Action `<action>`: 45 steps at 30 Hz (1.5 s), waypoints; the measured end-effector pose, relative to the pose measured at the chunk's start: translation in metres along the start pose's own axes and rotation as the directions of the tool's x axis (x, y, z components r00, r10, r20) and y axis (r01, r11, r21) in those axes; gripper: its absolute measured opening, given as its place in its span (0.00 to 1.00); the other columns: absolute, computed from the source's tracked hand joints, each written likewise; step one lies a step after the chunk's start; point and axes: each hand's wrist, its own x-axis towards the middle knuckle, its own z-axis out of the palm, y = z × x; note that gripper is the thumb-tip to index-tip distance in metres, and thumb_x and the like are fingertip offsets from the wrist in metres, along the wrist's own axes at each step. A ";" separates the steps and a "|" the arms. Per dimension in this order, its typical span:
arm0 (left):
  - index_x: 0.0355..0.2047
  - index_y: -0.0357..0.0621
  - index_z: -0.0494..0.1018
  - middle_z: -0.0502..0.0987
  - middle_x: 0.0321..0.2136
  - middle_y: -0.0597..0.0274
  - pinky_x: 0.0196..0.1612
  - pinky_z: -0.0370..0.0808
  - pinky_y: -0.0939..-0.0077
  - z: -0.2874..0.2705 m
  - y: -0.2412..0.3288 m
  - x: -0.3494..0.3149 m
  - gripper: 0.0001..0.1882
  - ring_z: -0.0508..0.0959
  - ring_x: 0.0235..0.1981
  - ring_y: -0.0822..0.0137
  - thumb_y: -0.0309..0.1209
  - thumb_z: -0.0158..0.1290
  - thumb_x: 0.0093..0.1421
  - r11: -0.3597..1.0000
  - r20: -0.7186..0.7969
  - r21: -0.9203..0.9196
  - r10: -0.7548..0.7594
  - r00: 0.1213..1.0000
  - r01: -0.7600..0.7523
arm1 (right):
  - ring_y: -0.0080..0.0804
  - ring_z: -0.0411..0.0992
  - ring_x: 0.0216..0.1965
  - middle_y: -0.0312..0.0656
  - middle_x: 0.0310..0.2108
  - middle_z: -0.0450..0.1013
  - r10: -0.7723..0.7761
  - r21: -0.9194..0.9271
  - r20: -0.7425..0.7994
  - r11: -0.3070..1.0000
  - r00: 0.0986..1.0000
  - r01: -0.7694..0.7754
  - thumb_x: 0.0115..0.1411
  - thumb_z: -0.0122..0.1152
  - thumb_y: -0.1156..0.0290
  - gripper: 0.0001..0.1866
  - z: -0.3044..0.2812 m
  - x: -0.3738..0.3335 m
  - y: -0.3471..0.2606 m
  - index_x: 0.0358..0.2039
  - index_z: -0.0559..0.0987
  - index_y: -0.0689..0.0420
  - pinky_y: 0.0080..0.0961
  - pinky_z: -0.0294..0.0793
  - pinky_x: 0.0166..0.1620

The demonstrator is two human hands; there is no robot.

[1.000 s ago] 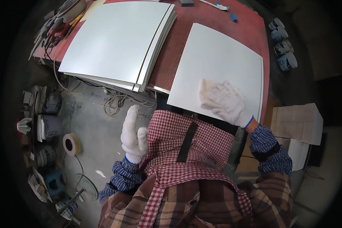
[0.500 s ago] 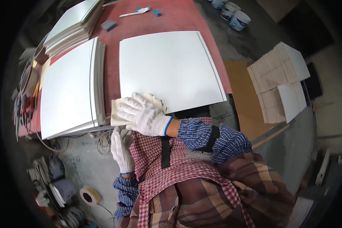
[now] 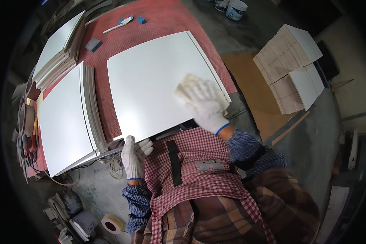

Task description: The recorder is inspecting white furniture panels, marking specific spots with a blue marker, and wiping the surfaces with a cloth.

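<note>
Cloth (image 3: 184,86) on white panel (image 3: 148,85)
Covered by right hand (image 3: 207,106), fingers spread; left hand (image 3: 134,159), fingers parted, at near corner; labelled pail (image 3: 236,10) beyond.

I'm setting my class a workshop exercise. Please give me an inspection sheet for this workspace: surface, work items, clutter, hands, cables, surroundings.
Surface: red textured table.
Work items: white panel lying flat, dark line near its right edge; beige cloth on it.
Clutter: grey block, small blue piece and white-handled tool beyond the panel.
Hands: right gloved hand spread over the cloth; left gloved hand by the panel's near edge, grip unclear.
Cables: looped cable below the table's near edge.
Surroundings: tape roll on the floor; board stack at right.
</note>
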 end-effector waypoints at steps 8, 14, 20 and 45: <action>0.55 0.32 0.68 0.79 0.45 0.36 0.42 0.86 0.61 0.007 -0.005 0.000 0.29 0.85 0.41 0.49 0.49 0.54 0.70 0.993 -0.062 -0.095 0.060 0.996 -0.066 | 0.44 0.48 0.77 0.47 0.75 0.55 -0.401 0.138 0.076 0.911 0.913 0.389 0.71 0.47 0.46 0.35 0.019 0.013 -0.094 0.72 0.64 0.54 0.50 0.34 0.78; 0.52 0.32 0.69 0.81 0.40 0.42 0.36 0.87 0.63 0.009 -0.007 0.001 0.27 0.86 0.36 0.51 0.48 0.52 0.72 0.993 -0.052 -0.088 0.072 0.996 -0.076 | 0.48 0.47 0.76 0.45 0.75 0.54 -0.173 0.031 0.103 0.985 0.979 0.171 0.68 0.53 0.50 0.37 -0.020 0.021 0.023 0.74 0.61 0.49 0.47 0.40 0.77; 0.51 0.31 0.68 0.81 0.38 0.42 0.37 0.87 0.63 0.002 -0.003 0.000 0.26 0.86 0.35 0.51 0.47 0.52 0.72 0.986 -0.027 -0.148 0.069 0.997 -0.072 | 0.50 0.48 0.75 0.48 0.74 0.54 0.000 0.011 0.113 1.000 0.994 -0.001 0.69 0.51 0.51 0.36 -0.011 0.141 0.085 0.73 0.60 0.53 0.45 0.43 0.76; 0.67 0.21 0.53 0.71 0.58 0.28 0.60 0.75 0.48 0.000 0.005 -0.003 0.66 0.76 0.57 0.41 0.81 0.26 0.59 0.818 0.134 -0.575 0.104 0.985 -0.009 | 0.43 0.52 0.76 0.38 0.74 0.58 -0.815 0.278 0.163 0.579 0.556 0.767 0.69 0.49 0.40 0.34 0.034 0.082 -0.150 0.71 0.67 0.42 0.50 0.45 0.76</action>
